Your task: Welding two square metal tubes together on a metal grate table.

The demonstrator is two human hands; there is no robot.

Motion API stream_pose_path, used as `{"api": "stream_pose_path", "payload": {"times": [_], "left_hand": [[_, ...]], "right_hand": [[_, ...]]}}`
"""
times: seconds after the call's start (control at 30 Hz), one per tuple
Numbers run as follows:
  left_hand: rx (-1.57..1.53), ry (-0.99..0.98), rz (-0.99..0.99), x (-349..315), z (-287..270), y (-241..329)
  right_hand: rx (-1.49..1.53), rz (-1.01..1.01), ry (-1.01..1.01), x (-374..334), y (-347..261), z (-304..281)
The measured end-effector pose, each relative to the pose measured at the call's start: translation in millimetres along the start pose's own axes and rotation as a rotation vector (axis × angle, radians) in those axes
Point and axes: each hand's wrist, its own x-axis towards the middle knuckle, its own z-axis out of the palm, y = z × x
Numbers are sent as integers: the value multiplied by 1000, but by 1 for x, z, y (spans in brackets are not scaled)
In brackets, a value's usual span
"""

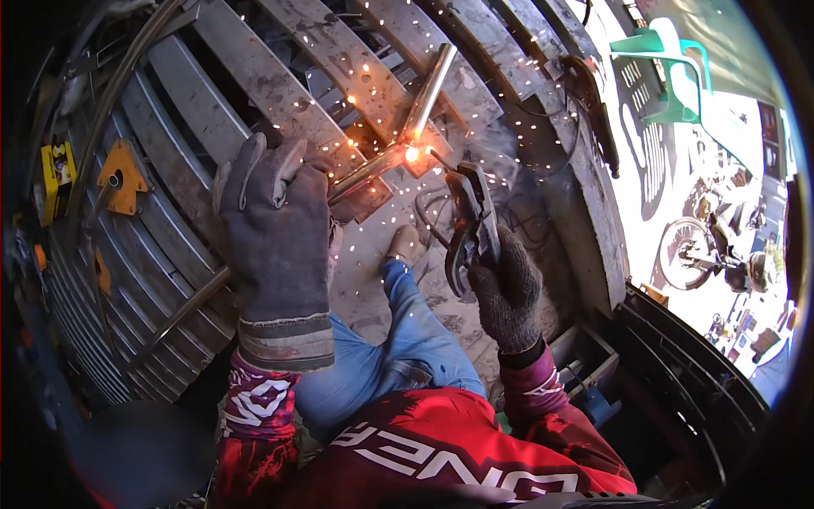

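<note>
My left hand [280, 229], in a thick grey leather glove, has curled fingers at the near-left end of a shiny metal tube [365, 176]; the glove hides where they close on it. Another metal tube [432, 89] meets it at an angle, pointing away. At their joint a bright welding arc [413, 153] glows orange-white and throws sparks. My right hand [509, 293], in a dark knit glove, is closed round a welding electrode holder [475, 212]. A thin electrode [439, 159] runs from its jaws to the arc.
The tubes rest on a slatted metal bench [254, 72]. An orange welding magnet [124, 178] and a yellow tool [58, 182] lie at left. A cable [432, 216] loops by the holder. Right stand a green chair [678, 76], a motorcycle [708, 250] and an open drawer [585, 360].
</note>
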Motion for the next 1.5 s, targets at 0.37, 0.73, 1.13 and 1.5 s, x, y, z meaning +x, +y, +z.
{"api": "stream_pose_path", "payload": {"times": [0.37, 0.73, 1.13, 1.5], "left_hand": [[15, -37, -30, 2, -8, 6], [12, -78, -38, 4, -15, 12], [-14, -89, -63, 3, -18, 13], [1, -143, -28, 4, -19, 6]], "right_hand": [[-70, -45, -17, 6, -4, -3], [-45, -58, -21, 7, 1, 3], [-30, 11, -16, 2, 12, 4], [-76, -32, -34, 6, -1, 3]]}}
